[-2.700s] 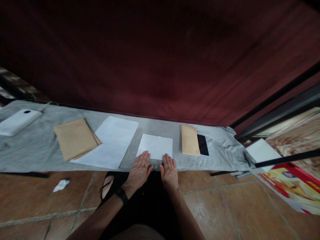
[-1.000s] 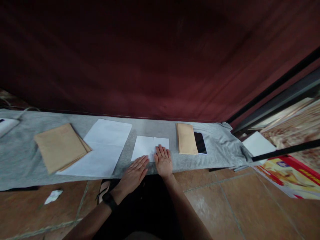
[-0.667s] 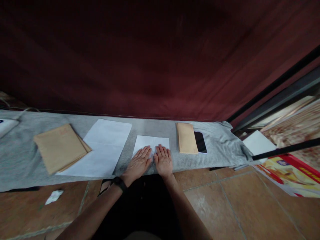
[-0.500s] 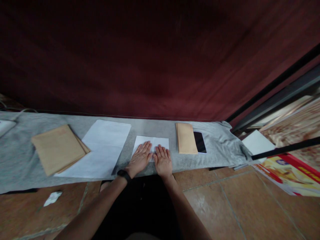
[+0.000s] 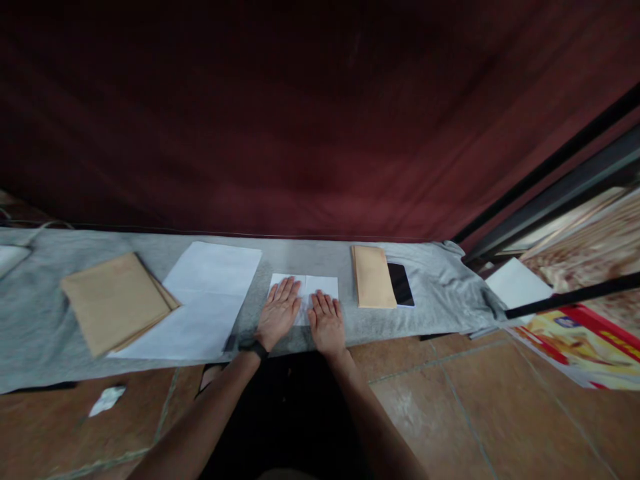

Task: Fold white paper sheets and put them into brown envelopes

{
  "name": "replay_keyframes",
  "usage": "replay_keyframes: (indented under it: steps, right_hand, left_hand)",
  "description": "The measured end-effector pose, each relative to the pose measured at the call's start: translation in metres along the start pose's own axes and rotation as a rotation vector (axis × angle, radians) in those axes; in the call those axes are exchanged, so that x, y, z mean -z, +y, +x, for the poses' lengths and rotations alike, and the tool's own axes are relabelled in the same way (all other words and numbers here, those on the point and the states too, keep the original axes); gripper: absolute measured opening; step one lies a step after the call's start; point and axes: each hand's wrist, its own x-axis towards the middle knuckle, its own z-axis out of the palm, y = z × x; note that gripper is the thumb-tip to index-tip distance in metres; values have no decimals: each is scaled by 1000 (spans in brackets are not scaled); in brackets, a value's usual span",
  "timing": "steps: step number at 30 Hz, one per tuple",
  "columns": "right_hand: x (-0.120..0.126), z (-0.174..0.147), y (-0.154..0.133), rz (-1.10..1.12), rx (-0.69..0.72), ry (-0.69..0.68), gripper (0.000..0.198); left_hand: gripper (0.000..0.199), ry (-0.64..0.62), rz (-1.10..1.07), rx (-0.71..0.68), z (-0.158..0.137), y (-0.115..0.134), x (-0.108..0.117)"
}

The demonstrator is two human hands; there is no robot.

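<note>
A folded sheet of white paper lies on the grey cloth in front of me, with a crease running down its middle. My left hand rests flat on its left half, fingers stretched out; a dark band circles that wrist. On the right half lies my right hand, palm down and fingers extended. A narrow strip of the paper shows between the two hands, and the palms hide much of the near part.
Larger white sheets lie to the left, partly under brown envelopes. Right of my hands, a stack of smaller tan envelopes overlaps a phone. A dark red curtain hangs behind the grey cloth.
My left hand has slid slightly up and left on the paper, widening the gap between the hands. My right hand is nearly where it was.
</note>
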Motion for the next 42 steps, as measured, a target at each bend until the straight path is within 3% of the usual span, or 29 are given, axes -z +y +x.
replay_keyframes:
  steps: [6, 17, 24, 42]
  right_hand:
    - [-5, 20, -10, 32, 56, -39, 45]
    - [-18, 48, 2, -47, -21, 11, 50]
    - [-22, 42, 7, -110, -134, 113, 57]
    - [-9, -11, 31, -138, -207, 246, 56]
  left_hand:
    - [53, -5, -3, -27, -1, -1, 3]
    - [52, 1, -24, -10, -1, 0, 6]
    - [51, 3, -33, 2, 0, 1, 6]
    - [52, 13, -60, 9, -1, 1, 7]
